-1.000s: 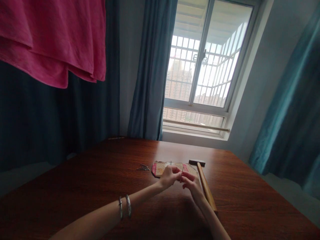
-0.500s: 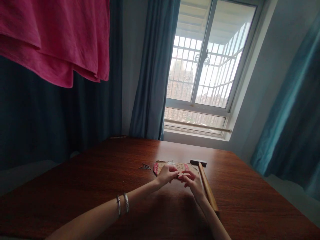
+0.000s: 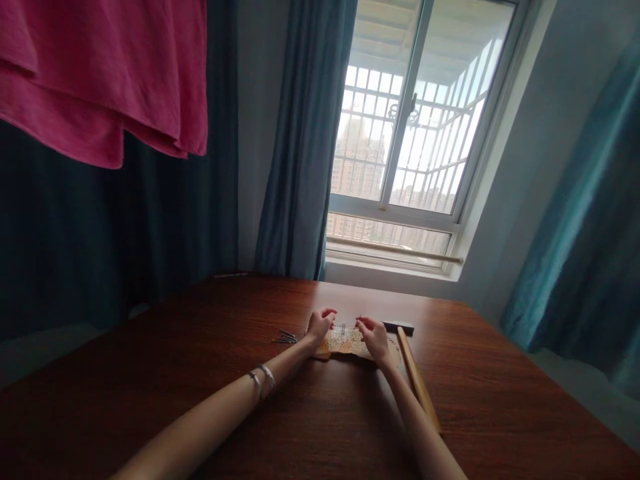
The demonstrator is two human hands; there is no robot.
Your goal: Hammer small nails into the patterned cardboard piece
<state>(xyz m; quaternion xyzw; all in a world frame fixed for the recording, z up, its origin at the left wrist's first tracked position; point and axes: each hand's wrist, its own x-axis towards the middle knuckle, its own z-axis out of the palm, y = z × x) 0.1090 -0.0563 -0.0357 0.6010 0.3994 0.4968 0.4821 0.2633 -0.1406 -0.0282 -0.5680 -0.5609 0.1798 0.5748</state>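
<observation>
Desk: dark reddish-brown wood grain, spans the lower half of the frame. Blue curtains hang at left, upper centre and right edge. Window, barred outside, fills the upper centre to upper right; daylight reflects on the desk's far part. Pink cloth hangs in the upper left corner.

Hammer lies on the desk, right of lower centre; dark head at the far end, wooden handle slanting down toward lower right. Board, patterned, near edge uneven, lies just left of the hammer, below frame centre.

Left hand is over the board's left end, fingers curled inward; cannot tell whether anything is in them. Right hand is over the board's right part, near the hammer head. The two hands are apart. Two bracelets, silvery, sit on the left forearm.

Loose nails lie in a small heap on the desk, just left of the board. Standing nails, two, upright on the board, side by side between the hands. One nail, thin and dark, is pinched in the right hand's fingertips; its details are too small to read.
</observation>
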